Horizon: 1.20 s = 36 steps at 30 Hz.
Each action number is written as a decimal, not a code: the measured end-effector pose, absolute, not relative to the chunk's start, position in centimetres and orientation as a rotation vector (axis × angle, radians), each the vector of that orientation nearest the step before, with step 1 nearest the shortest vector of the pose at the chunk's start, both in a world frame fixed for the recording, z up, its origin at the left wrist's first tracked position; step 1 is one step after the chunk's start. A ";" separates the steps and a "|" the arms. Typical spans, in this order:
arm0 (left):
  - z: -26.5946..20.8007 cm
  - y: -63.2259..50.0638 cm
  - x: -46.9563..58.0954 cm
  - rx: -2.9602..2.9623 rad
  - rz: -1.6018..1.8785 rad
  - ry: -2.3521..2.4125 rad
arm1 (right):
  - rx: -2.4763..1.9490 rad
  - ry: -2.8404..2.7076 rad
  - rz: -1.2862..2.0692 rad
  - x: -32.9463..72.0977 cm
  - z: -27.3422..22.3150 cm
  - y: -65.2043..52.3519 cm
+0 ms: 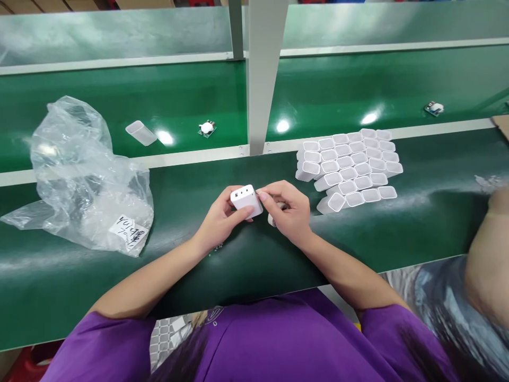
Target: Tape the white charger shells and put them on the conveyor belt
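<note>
Head view. White charger (247, 204): one, held over the green table (246, 281), left grip (222, 219) closed around it. Right grip (293, 212): fingertips pinched at charger's corner, white piece (271, 219) tucked within. Farther right: white cases (348, 173), rowed.

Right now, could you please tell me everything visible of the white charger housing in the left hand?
The charger housing is a boxy white shell, seemingly plastic, with rounded edges. Its upward-tilted end has a row of dark port openings, the leftmost larger. The left hand grips it over the green work surface; the right hand is close at its right edge, though contact is unclear.
</note>
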<state>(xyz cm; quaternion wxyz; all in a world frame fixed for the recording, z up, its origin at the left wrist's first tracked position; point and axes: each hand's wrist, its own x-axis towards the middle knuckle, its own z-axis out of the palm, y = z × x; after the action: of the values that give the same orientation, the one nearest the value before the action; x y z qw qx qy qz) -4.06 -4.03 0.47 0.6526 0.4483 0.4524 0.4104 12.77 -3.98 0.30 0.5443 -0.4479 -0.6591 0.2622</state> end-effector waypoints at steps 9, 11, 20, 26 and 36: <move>0.2 -4.7 -4.3 1.313 0.913 1.165 | -0.977 -1.766 0.192 13.0 -0.2 -4.1; 0.4 -4.7 -4.4 1.384 0.911 1.227 | -0.974 -1.803 0.124 13.1 -0.3 -4.0; 0.5 -5.1 -4.5 1.918 0.904 1.323 | -0.820 -1.781 -0.081 13.0 -0.3 -3.7; 0.6 -5.2 -4.8 2.285 0.874 1.268 | -0.833 -1.801 -0.103 13.2 -0.2 -3.4; 0.4 -4.9 -5.3 2.489 0.902 1.400 | -0.895 -2.013 -0.202 13.6 -1.0 -3.8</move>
<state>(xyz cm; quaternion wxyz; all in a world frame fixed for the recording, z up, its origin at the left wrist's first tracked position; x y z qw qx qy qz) -5.27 -4.86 0.35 0.0733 0.8289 0.4661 0.3005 13.57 -3.76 -0.96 0.4482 -0.3615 -0.8135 -0.0816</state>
